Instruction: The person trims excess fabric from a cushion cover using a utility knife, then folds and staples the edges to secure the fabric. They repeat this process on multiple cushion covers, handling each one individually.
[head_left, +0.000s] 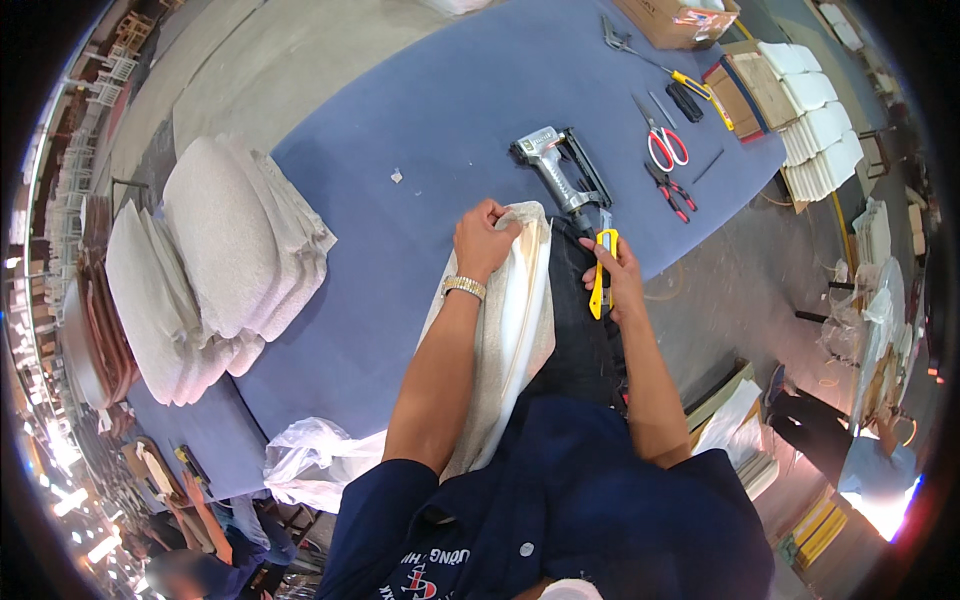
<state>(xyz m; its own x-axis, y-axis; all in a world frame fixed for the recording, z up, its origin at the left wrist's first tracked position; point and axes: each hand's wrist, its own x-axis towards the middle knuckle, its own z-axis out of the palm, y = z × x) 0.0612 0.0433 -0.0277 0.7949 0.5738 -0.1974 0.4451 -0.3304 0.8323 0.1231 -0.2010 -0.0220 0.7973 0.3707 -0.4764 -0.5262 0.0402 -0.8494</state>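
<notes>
Padded panel (498,335) pinched by left grip (484,242); right grip (626,284) wrapped round yellow cutter (598,286); white lettering (438,557) on shirt (610,495).

A blue-grey table (400,120) bears a staple gun (546,158), scissors (660,131), pliers (664,181) and stacked beige pieces (225,230)

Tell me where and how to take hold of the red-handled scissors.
Likely best grip the scissors by the handle loops, from the person's side and above: loops face the person, blades point away, and the pliers lie close to the loops.
</notes>
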